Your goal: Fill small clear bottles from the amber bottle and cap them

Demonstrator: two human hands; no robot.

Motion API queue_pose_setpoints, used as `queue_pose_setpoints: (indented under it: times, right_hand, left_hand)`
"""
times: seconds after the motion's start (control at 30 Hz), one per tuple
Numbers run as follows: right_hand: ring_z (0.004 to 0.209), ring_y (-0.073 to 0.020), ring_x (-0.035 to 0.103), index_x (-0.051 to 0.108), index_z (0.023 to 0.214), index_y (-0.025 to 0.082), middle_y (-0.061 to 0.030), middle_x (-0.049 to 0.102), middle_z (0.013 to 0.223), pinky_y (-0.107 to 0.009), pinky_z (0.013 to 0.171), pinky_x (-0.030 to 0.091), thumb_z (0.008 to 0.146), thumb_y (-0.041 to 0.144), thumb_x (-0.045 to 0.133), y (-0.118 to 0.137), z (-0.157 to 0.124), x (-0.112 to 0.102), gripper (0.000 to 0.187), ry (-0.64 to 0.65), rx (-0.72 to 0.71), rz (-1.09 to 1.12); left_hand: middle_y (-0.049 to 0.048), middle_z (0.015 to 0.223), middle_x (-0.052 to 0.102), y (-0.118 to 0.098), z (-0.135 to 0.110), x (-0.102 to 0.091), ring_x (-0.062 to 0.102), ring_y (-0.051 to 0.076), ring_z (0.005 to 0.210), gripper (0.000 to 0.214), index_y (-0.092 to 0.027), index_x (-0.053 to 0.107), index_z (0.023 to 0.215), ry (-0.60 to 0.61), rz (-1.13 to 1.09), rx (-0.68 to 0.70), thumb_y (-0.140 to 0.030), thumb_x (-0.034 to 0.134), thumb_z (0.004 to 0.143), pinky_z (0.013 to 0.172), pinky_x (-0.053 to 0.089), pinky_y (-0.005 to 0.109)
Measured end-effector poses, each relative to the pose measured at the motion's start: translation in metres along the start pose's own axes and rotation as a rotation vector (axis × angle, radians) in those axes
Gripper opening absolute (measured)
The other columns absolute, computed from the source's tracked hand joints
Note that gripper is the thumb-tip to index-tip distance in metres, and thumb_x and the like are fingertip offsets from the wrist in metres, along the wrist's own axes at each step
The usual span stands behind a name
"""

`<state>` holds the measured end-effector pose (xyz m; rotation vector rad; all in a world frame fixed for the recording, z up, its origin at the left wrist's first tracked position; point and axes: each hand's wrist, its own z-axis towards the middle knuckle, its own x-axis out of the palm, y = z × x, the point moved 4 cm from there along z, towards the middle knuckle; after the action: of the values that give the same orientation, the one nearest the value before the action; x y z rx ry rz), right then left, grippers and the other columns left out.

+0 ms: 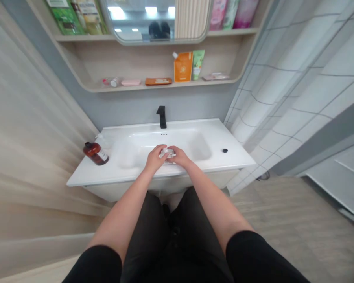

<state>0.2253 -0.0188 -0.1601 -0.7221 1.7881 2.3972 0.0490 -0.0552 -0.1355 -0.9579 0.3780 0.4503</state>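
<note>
In the head view, my left hand (155, 158) and my right hand (180, 156) meet over the front rim of the white sink (126, 151). Between them is a small clear bottle (170, 153) with a white top, its lower part partly covered by my fingers. The left fingers are closed at its white top, while the right fingers wrap round its side. To the left, an amber bottle (96, 153) with a pale label stands without a cap. A small black cap (225, 150) lies on the counter at right.
A black faucet (162, 117) rises behind the basin. Above it, a shelf (129, 87) carries an orange pouch (183, 67), a green tube (198, 65) and several small items. A mirror cabinet (191, 23) hangs higher. A beige curtain (26, 129) borders the left side.
</note>
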Motion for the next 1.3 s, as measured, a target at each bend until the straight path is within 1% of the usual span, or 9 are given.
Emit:
queue_pose_setpoints:
  times: [0.07, 0.37, 0.63, 0.77, 0.83, 0.97, 1.13, 1.23, 1.3]
  right_hand:
    - [0.1, -0.0249, 0.07, 0.071, 0.128, 0.022, -0.0034, 0.077, 0.111, -0.039, 0.097, 0.055, 0.065, 0.037, 0.092, 0.001, -0.001, 0.0, 0.068, 0.002, -0.005, 0.003]
    - [0.101, -0.0247, 0.07, 0.071, 0.132, 0.023, -0.0049, 0.077, 0.115, -0.04, 0.098, 0.055, 0.065, 0.039, 0.095, 0.0, 0.0, 0.001, 0.073, -0.003, -0.012, 0.005]
    - [0.096, -0.023, 0.07, 0.072, 0.131, 0.022, -0.0055, 0.077, 0.116, -0.038, 0.095, 0.057, 0.065, 0.039, 0.095, 0.001, 0.0, 0.001, 0.072, -0.039, 0.017, -0.007]
    - [0.096, -0.0234, 0.07, 0.072, 0.129, 0.021, -0.0055, 0.077, 0.113, -0.039, 0.095, 0.057, 0.063, 0.041, 0.096, 0.01, -0.003, -0.003, 0.073, -0.108, 0.026, -0.011]
    - [0.098, -0.0244, 0.069, 0.071, 0.129, 0.021, -0.006, 0.077, 0.113, -0.04, 0.097, 0.057, 0.063, 0.044, 0.095, 0.016, -0.009, -0.013, 0.074, -0.183, 0.025, -0.019]
    - [0.1, -0.0268, 0.069, 0.07, 0.129, 0.02, -0.0103, 0.076, 0.12, -0.041, 0.095, 0.057, 0.068, 0.05, 0.091, 0.021, -0.038, -0.06, 0.071, -0.382, 0.043, -0.03]
    - [0.095, -0.0314, 0.071, 0.071, 0.13, 0.019, -0.0137, 0.078, 0.115, -0.048, 0.092, 0.058, 0.066, 0.063, 0.089, 0.0, -0.118, -0.168, 0.079, -0.681, 0.173, -0.219]
    - [0.1, -0.0369, 0.072, 0.071, 0.13, 0.018, -0.0164, 0.078, 0.111, -0.054, 0.094, 0.057, 0.065, 0.067, 0.089, -0.024, -0.168, -0.235, 0.084, -0.884, 0.33, -0.349]
    - [0.106, -0.0382, 0.072, 0.071, 0.128, 0.018, -0.0197, 0.078, 0.117, -0.053, 0.098, 0.057, 0.066, 0.065, 0.089, -0.039, -0.19, -0.268, 0.08, -0.99, 0.407, -0.401]
  left_hand:
    - [0.0085, 0.132, 0.073, 0.002, 0.0, 0.0, 0.072, 0.024, 0.119, 0.037, -0.026, 0.071, 0.131, -0.03, 0.01, -0.018, -0.029, 0.075, 0.094, 0.102, 0.064, 0.04]
    - [0.008, 0.12, 0.076, 0.01, 0.001, 0.0, 0.075, 0.022, 0.105, 0.03, -0.025, 0.075, 0.126, -0.069, -0.012, -0.033, -0.032, 0.074, 0.097, 0.099, 0.064, 0.04]
    - [0.011, 0.135, 0.074, 0.018, 0.002, 0.005, 0.077, 0.023, 0.11, 0.036, -0.025, 0.073, 0.132, -0.042, -0.121, -0.059, -0.037, 0.07, 0.099, 0.102, 0.065, 0.043]
    - [0.0157, 0.167, 0.049, 0.02, 0.003, 0.004, 0.073, 0.024, 0.123, 0.062, -0.029, 0.054, 0.154, -0.098, -0.176, -0.065, -0.038, 0.074, 0.096, 0.099, 0.066, 0.041]
    - [0.0174, 0.168, 0.045, 0.023, 0.003, 0.002, 0.071, 0.024, 0.126, 0.064, -0.029, 0.049, 0.157, -0.133, -0.157, -0.093, -0.041, 0.071, 0.098, 0.096, 0.066, 0.04]
    - [0.0161, 0.152, 0.06, 0.03, 0.005, 0.005, 0.074, 0.023, 0.115, 0.045, -0.025, 0.058, 0.145, -0.115, -0.105, -0.166, -0.042, 0.062, 0.104, 0.089, 0.065, 0.038]
    - [0.0108, 0.133, 0.071, 0.032, 0.006, 0.012, 0.076, 0.021, 0.1, 0.028, -0.024, 0.07, 0.125, -0.016, -0.033, -0.144, -0.039, 0.064, 0.102, 0.084, 0.063, 0.036]
    - [0.009, 0.126, 0.074, 0.03, 0.006, 0.014, 0.076, 0.02, 0.095, 0.022, -0.023, 0.073, 0.118, 0.042, 0.021, -0.127, -0.032, 0.066, 0.099, 0.09, 0.062, 0.037]
    - [0.0081, 0.124, 0.074, 0.028, 0.006, 0.015, 0.075, 0.02, 0.095, 0.02, -0.023, 0.073, 0.115, 0.072, 0.059, -0.125, -0.027, 0.067, 0.096, 0.095, 0.061, 0.039]
